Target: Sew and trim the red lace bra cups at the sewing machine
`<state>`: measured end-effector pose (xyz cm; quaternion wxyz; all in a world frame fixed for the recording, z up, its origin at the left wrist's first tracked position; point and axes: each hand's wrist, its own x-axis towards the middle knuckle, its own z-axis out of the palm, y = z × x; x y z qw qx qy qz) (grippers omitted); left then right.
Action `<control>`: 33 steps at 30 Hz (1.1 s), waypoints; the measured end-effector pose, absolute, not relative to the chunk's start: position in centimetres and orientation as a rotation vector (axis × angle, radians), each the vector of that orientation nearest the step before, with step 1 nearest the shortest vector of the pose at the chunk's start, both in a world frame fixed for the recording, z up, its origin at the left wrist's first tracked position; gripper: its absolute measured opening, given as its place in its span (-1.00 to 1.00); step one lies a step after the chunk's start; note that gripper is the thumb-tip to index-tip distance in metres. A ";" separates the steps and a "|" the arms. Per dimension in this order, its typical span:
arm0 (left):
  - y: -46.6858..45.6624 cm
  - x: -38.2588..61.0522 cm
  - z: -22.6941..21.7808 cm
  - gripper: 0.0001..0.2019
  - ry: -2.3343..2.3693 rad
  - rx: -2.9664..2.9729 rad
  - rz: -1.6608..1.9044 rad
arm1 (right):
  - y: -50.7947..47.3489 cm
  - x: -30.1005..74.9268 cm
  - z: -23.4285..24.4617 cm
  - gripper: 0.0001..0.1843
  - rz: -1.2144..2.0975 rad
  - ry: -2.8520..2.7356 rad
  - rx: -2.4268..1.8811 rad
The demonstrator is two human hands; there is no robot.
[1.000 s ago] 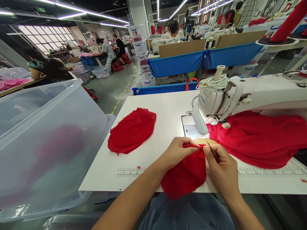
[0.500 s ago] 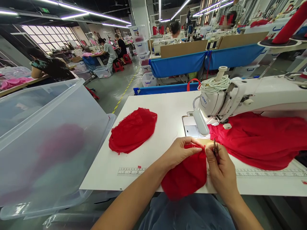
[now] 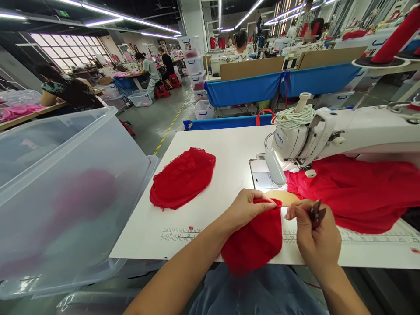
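Note:
My left hand [image 3: 247, 208] pinches the top edge of a red fabric piece [image 3: 254, 243], which hangs over the table's front edge towards my lap. To its right, my right hand [image 3: 318, 232] is apart from that cloth and closed around small thread snips [image 3: 316, 214], their dark blades pointing up. A second red fabric piece [image 3: 183, 179] lies flat on the left of the white table [image 3: 226, 153]. More red fabric [image 3: 357, 188] is bunched under the arm of the sewing machine [image 3: 357, 129], behind my right hand.
A printed ruler [image 3: 180, 234] runs along the table's front. On the left stands a large translucent plastic bin [image 3: 75, 192]. A red thread cone [image 3: 395, 37] is at upper right. Blue cloth troughs [image 3: 244, 89] and co-workers at other tables are beyond.
My right hand has moved right, away from the red fabric piece, with the snips turning in it. My left hand keeps its pinch in nearly the same place.

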<state>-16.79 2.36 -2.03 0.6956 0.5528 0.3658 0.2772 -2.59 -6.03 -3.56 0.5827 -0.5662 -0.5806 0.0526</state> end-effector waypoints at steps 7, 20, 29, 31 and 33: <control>2.4 -16.9 -1.8 -0.74 0.781 1.136 0.638 | -7.0 -1.9 -2.8 -0.80 0.435 -1.369 -1.436; 2.4 -17.1 -1.6 -0.74 0.758 1.059 0.627 | -7.0 -1.2 -5.7 -0.66 -0.247 -1.636 -1.648; 2.4 -17.1 -1.5 -0.82 0.757 1.055 0.615 | -7.5 -1.4 -5.3 -0.74 -0.042 -1.687 -1.512; 2.4 -17.1 -1.6 -0.82 0.745 1.064 0.624 | -7.5 -1.6 -5.5 -0.72 -0.103 -1.701 -1.540; 2.4 -17.1 -1.7 -0.81 0.745 1.077 0.629 | -7.3 -1.7 -5.7 -0.69 -0.180 -1.700 -1.568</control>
